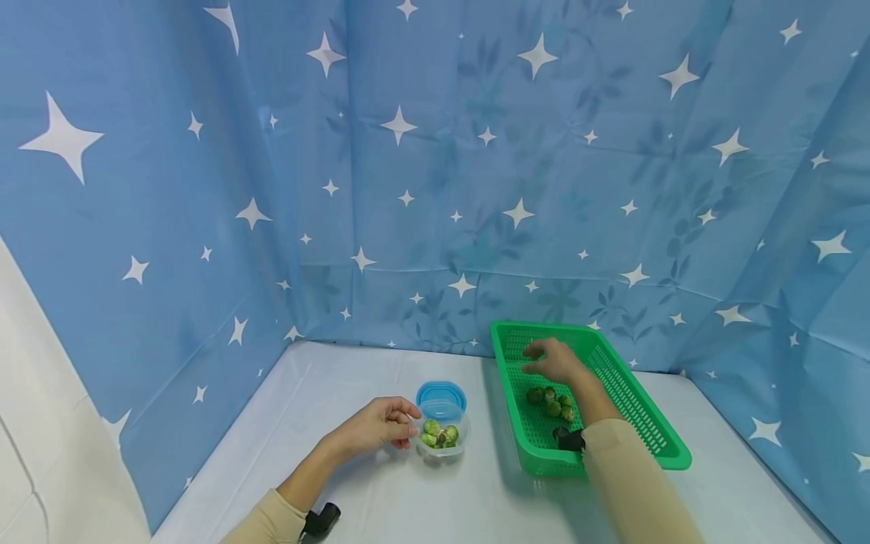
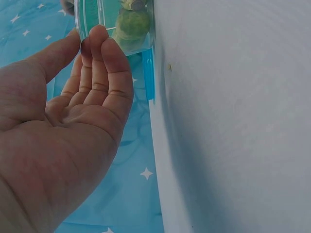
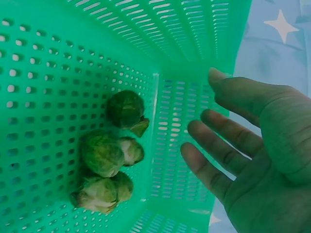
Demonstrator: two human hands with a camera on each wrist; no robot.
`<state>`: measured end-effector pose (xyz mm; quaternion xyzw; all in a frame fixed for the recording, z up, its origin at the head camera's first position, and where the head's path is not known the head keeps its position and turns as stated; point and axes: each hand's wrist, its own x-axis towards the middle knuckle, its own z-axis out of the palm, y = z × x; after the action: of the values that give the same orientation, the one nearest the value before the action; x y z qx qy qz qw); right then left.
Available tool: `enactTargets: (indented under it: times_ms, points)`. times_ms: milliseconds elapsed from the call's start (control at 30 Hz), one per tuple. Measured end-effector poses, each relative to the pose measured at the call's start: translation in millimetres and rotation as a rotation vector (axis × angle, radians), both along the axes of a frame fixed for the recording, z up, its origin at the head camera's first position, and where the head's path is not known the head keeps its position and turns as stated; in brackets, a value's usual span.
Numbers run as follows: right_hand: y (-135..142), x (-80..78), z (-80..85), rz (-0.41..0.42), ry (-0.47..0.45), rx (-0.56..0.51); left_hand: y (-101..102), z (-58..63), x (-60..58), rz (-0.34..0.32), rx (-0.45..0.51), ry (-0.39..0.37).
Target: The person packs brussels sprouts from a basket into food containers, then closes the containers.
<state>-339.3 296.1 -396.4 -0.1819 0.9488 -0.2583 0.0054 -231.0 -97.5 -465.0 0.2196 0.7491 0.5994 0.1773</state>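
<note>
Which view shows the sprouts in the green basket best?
Right wrist view: the sprouts appear large and unobstructed there. The head view shows them much smaller; the left wrist view shows none of these.

Head view bright, soft shadow nr basket (image 1: 550,461); 2 wrist cams dimmer, R w/ green tint.

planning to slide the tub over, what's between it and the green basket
Only bare white tabletop lies between the clear tub and the green basket in the head view.

Head view forward-down, wrist views close
</note>
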Motion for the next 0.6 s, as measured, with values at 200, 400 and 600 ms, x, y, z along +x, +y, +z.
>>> enactTargets:
  times_ms: [200, 400, 600]
  points:
    - [3.8, 2.2, -2.5, -0.001, -0.069, -0.008, 0.1, 1.0, 1.4, 0.005, -0.001, -0.005]
    - [5.5, 5.5, -3.8, 0.002, -0.102, 0.004, 0.9, 2.0, 2.0, 0.006, 0.0, -0.009]
    - [5.7, 5.9, -6.2, 0.009, -0.139, 0.042, 1.2, 3.4, 2.5, 0.006, -0.004, -0.005]
